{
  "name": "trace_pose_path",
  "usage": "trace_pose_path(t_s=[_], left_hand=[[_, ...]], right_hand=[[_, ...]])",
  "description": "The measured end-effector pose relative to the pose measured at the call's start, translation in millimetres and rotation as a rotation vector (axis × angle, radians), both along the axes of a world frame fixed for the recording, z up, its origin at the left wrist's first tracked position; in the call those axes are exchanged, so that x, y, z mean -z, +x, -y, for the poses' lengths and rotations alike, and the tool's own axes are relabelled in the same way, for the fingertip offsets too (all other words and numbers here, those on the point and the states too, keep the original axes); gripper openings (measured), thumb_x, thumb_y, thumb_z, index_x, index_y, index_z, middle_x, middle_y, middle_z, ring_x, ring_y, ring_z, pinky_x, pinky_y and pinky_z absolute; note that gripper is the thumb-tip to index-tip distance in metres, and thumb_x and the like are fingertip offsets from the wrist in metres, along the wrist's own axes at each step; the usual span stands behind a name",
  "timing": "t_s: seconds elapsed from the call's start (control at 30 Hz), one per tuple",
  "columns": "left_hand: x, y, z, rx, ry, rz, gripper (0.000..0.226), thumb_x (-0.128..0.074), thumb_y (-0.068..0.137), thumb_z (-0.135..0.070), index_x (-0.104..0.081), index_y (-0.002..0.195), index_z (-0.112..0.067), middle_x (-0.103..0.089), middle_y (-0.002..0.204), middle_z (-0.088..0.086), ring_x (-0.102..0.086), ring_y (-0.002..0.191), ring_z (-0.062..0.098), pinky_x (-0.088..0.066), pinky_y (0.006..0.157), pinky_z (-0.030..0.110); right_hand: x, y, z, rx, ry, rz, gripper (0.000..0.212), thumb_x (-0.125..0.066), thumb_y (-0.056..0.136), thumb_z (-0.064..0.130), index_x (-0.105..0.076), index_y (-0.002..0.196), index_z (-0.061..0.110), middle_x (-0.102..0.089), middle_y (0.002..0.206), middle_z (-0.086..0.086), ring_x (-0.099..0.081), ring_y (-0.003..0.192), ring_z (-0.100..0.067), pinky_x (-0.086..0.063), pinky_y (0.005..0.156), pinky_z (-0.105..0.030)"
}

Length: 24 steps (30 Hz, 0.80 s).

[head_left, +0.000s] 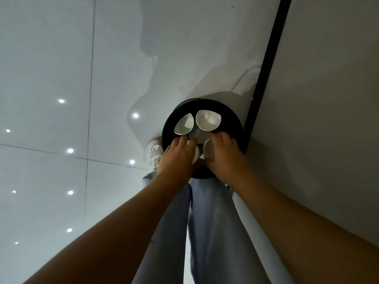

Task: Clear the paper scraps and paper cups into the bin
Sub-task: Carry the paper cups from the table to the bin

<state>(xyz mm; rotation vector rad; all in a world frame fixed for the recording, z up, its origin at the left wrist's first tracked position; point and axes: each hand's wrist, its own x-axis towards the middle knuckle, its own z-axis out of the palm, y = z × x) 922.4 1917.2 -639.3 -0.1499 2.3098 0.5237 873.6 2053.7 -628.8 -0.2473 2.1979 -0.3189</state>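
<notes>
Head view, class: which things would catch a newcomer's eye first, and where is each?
The round black bin at centre, beside the wall's dark skirting, holds white paper cups: two squashed ones lie at its far side. Both hands meet over its near rim, the left hand and right hand each gripping a cup.

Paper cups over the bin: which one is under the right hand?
The cup nearest the wall, under the right hand; two squashed cups lie beyond, untouched.

Bare forearms (131, 218), no sleeves; pale blue trousers (213, 222); white laced sneaker (153, 153).
</notes>
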Motion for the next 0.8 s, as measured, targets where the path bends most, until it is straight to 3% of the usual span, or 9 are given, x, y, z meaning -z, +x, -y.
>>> trace_pose_path(t_s=[0.17,0.33,0.57,0.8], left_hand=[[7.7,-1.2,0.9,0.030,0.013,-0.016,0.077,-0.071,0.077,-0.047,-0.035,0.141,-0.023,-0.041,0.143,0.003,-0.037,0.133,0.026,-0.037,0.106,0.039],[-33.3,-2.2,20.0,-0.017,0.039,-0.053,0.072,-0.069,0.081,-0.043,-0.037,0.140,-0.020,-0.043,0.137,0.003,-0.040,0.127,0.024,-0.042,0.097,0.035],[-173.2,7.7,71.2,-0.026,-0.025,-0.083,0.049,-0.047,0.095,-0.032,-0.035,0.140,-0.016,-0.041,0.139,0.004,-0.037,0.129,0.023,-0.032,0.104,0.028],[-321.8,49.5,105.8,-0.189,-0.082,-0.093,0.046,-0.046,0.097,-0.035,-0.039,0.138,-0.016,-0.045,0.137,0.005,-0.042,0.126,0.022,-0.035,0.103,0.030]], right_hand=[[4.5,-1.5,6.1,-0.034,0.009,-0.004,0.073,-0.069,0.085,0.039,-0.030,0.144,0.018,-0.035,0.145,-0.008,-0.038,0.130,-0.029,-0.044,0.100,-0.037],[-31.7,-5.7,12.6,-0.009,0.031,-0.018,0.078,-0.071,0.085,0.031,-0.026,0.147,0.018,-0.032,0.147,-0.008,-0.036,0.131,-0.030,-0.043,0.101,-0.038],[-165.3,-6.8,48.5,-0.019,0.061,-0.051,0.062,-0.063,0.088,0.023,-0.034,0.143,0.016,-0.037,0.141,-0.011,-0.043,0.123,-0.031,-0.043,0.096,-0.035],[-316.2,26.2,113.6,-0.235,-0.025,-0.116,0.057,-0.058,0.092,0.028,-0.033,0.142,0.017,-0.035,0.145,-0.009,-0.035,0.132,-0.030,-0.042,0.101,-0.037]])
